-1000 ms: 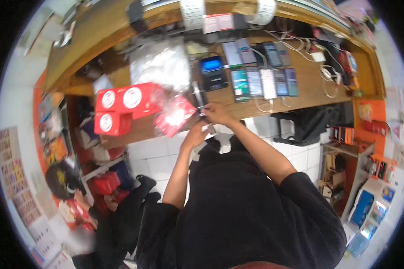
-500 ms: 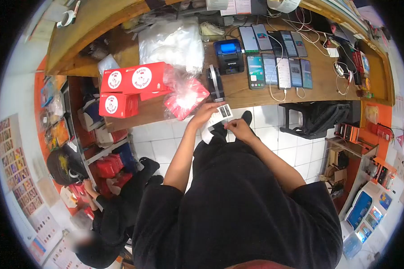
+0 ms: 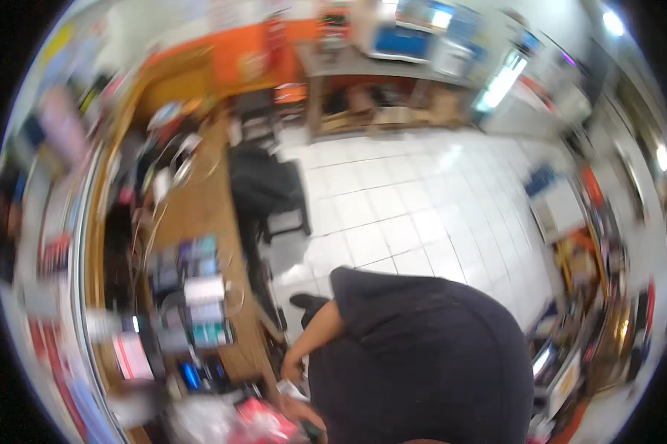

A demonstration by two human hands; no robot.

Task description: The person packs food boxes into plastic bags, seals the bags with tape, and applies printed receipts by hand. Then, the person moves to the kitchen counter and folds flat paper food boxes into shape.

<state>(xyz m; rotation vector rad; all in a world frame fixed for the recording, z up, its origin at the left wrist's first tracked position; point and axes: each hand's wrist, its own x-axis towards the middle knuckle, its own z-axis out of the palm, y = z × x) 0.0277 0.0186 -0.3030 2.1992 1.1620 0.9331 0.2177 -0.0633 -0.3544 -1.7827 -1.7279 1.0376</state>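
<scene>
At the lower left of the head view, my left hand (image 3: 301,411) is closed on a small white paper slip (image 3: 289,388), close to the desk edge. Just above the slip, my right hand (image 3: 292,367) hangs downward from my bent arm; motion smears its fingers, so I cannot tell whether they grip anything. A red packet in clear plastic (image 3: 263,420) lies on the desk beside my left hand. A small dark object (image 3: 312,430) shows below that hand, too blurred to name.
The wooden desk (image 3: 233,222) runs along my left and bears several phones (image 3: 202,290), cables and a small printer with a blue display (image 3: 193,376). A black bag on a stool (image 3: 263,181) stands beside it. White floor tiles (image 3: 392,192) stretch ahead toward a shelf bench (image 3: 392,68).
My view has swung far to the right, so the desk now lies at my left and the room's far side shows. Both hands stay close together near the slip. The other person has left view.
</scene>
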